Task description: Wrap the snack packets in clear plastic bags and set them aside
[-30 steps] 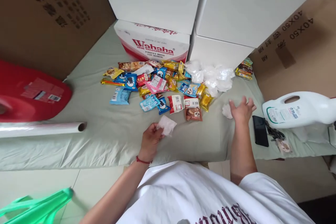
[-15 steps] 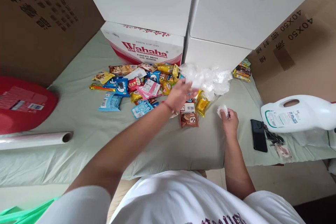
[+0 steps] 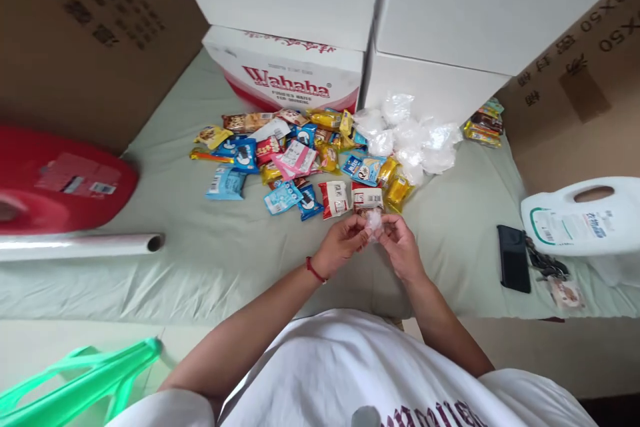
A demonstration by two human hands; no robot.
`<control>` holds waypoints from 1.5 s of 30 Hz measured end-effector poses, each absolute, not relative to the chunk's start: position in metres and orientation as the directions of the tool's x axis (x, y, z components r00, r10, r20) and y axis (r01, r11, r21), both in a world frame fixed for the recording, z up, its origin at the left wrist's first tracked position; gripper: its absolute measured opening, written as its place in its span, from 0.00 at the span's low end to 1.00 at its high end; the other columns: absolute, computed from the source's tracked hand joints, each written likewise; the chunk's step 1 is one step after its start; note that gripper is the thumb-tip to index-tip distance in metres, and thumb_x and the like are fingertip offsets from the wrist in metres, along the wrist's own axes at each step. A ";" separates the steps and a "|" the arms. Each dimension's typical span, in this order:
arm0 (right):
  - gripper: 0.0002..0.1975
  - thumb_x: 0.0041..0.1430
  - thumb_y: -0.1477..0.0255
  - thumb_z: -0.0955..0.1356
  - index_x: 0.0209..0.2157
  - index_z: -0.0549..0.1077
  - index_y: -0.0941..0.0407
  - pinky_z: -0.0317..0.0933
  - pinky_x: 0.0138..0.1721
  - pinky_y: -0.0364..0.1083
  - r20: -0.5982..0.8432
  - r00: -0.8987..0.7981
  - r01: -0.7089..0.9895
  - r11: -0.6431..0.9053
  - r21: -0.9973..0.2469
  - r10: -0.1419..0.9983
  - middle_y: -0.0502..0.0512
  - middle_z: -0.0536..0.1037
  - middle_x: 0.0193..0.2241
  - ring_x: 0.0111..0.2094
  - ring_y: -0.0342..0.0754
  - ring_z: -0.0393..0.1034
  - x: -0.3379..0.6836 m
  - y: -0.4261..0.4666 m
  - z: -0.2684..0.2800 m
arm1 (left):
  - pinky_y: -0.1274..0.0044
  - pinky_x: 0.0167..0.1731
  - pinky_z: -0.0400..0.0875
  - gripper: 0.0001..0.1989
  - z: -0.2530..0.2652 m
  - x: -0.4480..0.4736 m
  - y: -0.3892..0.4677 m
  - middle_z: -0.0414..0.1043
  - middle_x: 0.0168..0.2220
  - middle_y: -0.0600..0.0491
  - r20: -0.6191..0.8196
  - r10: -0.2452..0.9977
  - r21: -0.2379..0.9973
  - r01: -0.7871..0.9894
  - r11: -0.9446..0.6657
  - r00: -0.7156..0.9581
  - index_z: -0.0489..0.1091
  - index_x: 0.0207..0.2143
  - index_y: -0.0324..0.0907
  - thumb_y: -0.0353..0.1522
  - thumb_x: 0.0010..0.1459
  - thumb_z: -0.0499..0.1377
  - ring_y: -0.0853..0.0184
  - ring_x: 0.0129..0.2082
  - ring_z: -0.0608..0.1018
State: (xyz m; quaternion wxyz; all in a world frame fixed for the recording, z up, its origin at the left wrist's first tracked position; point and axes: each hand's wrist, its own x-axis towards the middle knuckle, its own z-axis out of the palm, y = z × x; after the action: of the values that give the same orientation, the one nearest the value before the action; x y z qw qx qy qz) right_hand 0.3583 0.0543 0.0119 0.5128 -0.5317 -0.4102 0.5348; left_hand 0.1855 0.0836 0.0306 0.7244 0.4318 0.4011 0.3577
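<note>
Just in front of the snack packets, my left hand (image 3: pixel 341 244) and my right hand (image 3: pixel 403 251) meet with fingers pinched. Between them is a small crumpled clear plastic bag (image 3: pixel 373 221), gripped from both sides. Right behind it lies a red and white snack packet (image 3: pixel 367 195), its lower part partly hidden by the bag and fingers. A pile of clear plastic bags (image 3: pixel 407 137), bunched up, sits further back to the right. Many wrapped snacks spread to the left, among them a blue packet (image 3: pixel 245 155), a light blue packet (image 3: pixel 225 183) and yellow packets (image 3: pixel 399 191).
A Wahaha carton (image 3: pixel 285 70) and white boxes stand at the back. On the left are a red jug (image 3: pixel 75 180) and a plastic roll (image 3: pixel 80 245); a green stool (image 3: pixel 90 383) is below. On the right lie a phone (image 3: pixel 514 258), keys and a white bottle (image 3: pixel 585 217).
My left hand has drawn back from the bag pile toward me. My right hand has moved left with its crumpled bag, and both hands now hold it. The view has shifted a little.
</note>
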 end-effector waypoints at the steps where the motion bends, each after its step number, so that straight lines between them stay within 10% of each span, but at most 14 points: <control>1: 0.17 0.56 0.56 0.76 0.41 0.73 0.50 0.69 0.49 0.50 -0.097 0.069 -0.064 -0.093 -0.994 0.993 0.55 0.77 0.49 0.50 0.52 0.73 0.353 0.054 0.013 | 0.79 0.25 0.64 0.22 0.029 0.179 0.080 0.68 0.26 0.57 -0.258 0.897 0.931 -0.157 0.330 0.359 0.72 0.32 0.41 0.50 0.50 0.70 0.72 0.24 0.68; 7: 0.16 0.62 0.53 0.72 0.40 0.75 0.52 0.67 0.41 0.48 -0.149 -0.136 -0.002 -0.151 -0.989 0.979 0.53 0.76 0.35 0.38 0.49 0.71 0.326 0.053 0.019 | 0.79 0.27 0.60 0.17 0.029 0.141 0.061 0.67 0.27 0.56 -0.051 0.986 0.997 0.064 0.041 0.157 0.70 0.26 0.41 0.43 0.53 0.70 0.72 0.27 0.66; 11: 0.19 0.56 0.51 0.75 0.31 0.73 0.53 0.63 0.34 0.45 -0.274 -0.185 -0.132 -0.300 -0.945 0.944 0.48 0.72 0.26 0.29 0.45 0.65 0.310 0.052 0.018 | 0.78 0.27 0.64 0.17 0.022 0.121 0.049 0.67 0.27 0.56 -0.145 0.960 0.977 -0.117 0.176 0.239 0.72 0.30 0.41 0.46 0.56 0.67 0.71 0.26 0.69; 20: 0.21 0.50 0.58 0.79 0.42 0.77 0.51 0.69 0.42 0.46 -0.253 -0.313 -0.116 -0.301 -0.946 0.915 0.52 0.78 0.39 0.40 0.48 0.72 0.280 0.044 0.023 | 0.77 0.32 0.66 0.18 0.022 0.098 0.037 0.69 0.29 0.55 -0.132 0.971 0.942 -0.281 0.186 0.201 0.72 0.31 0.40 0.46 0.57 0.68 0.71 0.29 0.69; 30: 0.22 0.41 0.64 0.82 0.35 0.73 0.53 0.56 0.21 0.38 -0.377 0.105 -0.387 -0.311 -0.868 0.920 0.44 0.70 0.26 0.22 0.37 0.58 0.322 0.074 0.024 | 0.72 0.40 0.79 0.21 0.008 0.054 0.034 0.71 0.36 0.55 -0.405 0.909 0.648 -0.672 0.358 0.094 0.67 0.32 0.42 0.43 0.50 0.74 0.68 0.37 0.76; 34: 0.17 0.53 0.60 0.76 0.36 0.69 0.53 0.61 0.27 0.42 0.159 0.544 0.122 0.109 -0.986 0.824 0.45 0.68 0.26 0.24 0.40 0.62 0.375 0.113 0.053 | 0.71 0.41 0.81 0.19 0.001 0.037 0.025 0.71 0.35 0.57 -0.426 0.904 0.673 -0.658 0.340 0.031 0.68 0.33 0.41 0.39 0.52 0.74 0.71 0.35 0.77; 38: 0.07 0.64 0.65 0.67 0.41 0.70 0.53 0.66 0.44 0.53 0.744 0.510 0.794 0.097 -0.601 0.432 0.55 0.72 0.39 0.41 0.52 0.70 0.428 0.190 0.092 | 0.73 0.39 0.82 0.17 -0.007 0.037 0.012 0.72 0.35 0.58 -0.448 0.893 0.682 -0.635 0.362 0.028 0.69 0.33 0.42 0.38 0.52 0.73 0.71 0.34 0.77; 45: 0.14 0.62 0.70 0.68 0.48 0.73 0.61 0.61 0.54 0.54 0.436 0.223 0.902 -0.015 -0.432 0.872 0.65 0.72 0.48 0.45 0.51 0.69 0.436 0.269 0.110 | 0.74 0.38 0.81 0.19 0.007 0.054 0.006 0.72 0.32 0.58 -0.434 0.900 0.682 -0.641 0.352 0.033 0.67 0.32 0.42 0.40 0.52 0.73 0.71 0.31 0.77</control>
State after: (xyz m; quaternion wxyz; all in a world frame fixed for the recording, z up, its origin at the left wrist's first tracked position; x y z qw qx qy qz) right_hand 0.4362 0.2694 0.1097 0.3234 -0.7121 -0.6228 -0.0230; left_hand 0.0541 0.0057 0.0073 0.7023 0.1517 0.4277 0.5484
